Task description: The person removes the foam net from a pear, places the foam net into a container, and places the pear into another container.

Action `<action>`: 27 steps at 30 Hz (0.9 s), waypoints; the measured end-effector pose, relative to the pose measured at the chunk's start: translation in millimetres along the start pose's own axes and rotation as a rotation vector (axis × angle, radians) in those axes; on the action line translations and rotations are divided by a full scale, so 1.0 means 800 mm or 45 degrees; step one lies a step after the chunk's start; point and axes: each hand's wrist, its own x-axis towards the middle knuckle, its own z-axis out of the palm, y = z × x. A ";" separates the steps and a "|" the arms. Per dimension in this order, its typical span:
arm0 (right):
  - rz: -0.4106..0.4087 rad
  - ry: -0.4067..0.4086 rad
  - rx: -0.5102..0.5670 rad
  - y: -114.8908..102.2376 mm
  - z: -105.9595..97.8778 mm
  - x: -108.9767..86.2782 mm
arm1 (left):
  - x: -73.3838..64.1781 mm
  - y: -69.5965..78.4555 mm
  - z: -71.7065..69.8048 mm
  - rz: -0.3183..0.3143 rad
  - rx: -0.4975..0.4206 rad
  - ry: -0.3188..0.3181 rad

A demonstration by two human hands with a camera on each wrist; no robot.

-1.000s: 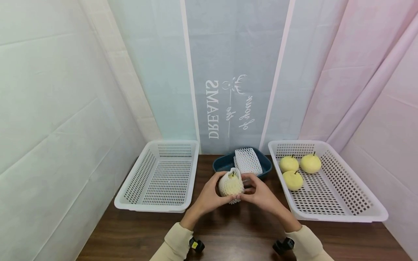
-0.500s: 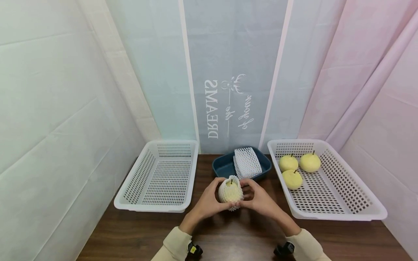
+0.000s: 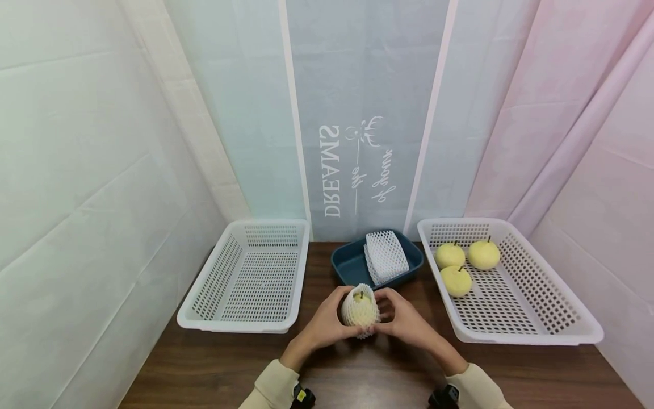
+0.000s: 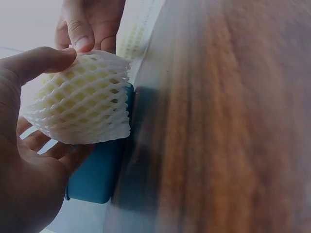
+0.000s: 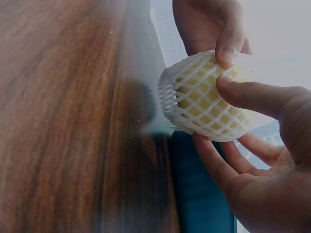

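A yellow pear (image 3: 360, 309) with a dark stem stands upright inside a white foam net sleeve (image 4: 92, 104), held just above the table. My left hand (image 3: 327, 322) grips its left side, thumb at the near face and fingers curled behind. From the right, my right hand (image 3: 406, 321) holds it the same way, its thumb (image 5: 248, 97) pressing the net. The two thumbs nearly meet on the near side. In the right wrist view the net's gathered lower end sticks out past the fruit. Only the pear's top shows bare, through the sleeve's opening.
Behind the hands is a dark blue tray (image 3: 349, 267) with folded white foam nets (image 3: 386, 257) in it. A white perforated basket (image 3: 293, 295) stands at left with nothing inside. Another white basket (image 3: 562, 301) at right holds three bare pears (image 3: 456, 281). A printed curtain (image 3: 363, 68) hangs behind.
Both hands have moved toward the body with the netted pear, away from the blue tray. The net now reaches higher around the pear's top. Baskets and tray stay in place.
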 end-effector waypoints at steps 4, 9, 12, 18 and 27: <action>0.007 -0.016 -0.027 0.005 0.002 0.001 | -0.001 -0.005 0.002 -0.006 0.027 -0.010; -0.006 -0.018 -0.072 0.008 0.006 0.001 | -0.001 -0.009 0.002 -0.045 0.033 -0.044; -0.020 -0.011 -0.101 0.010 0.008 0.002 | -0.001 -0.011 0.002 -0.082 0.026 -0.070; -0.010 -0.013 -0.115 0.011 0.009 0.003 | 0.000 -0.011 0.001 -0.129 0.005 -0.121; -0.024 -0.073 -0.129 0.005 0.001 0.002 | 0.000 -0.014 -0.001 -0.145 -0.008 -0.174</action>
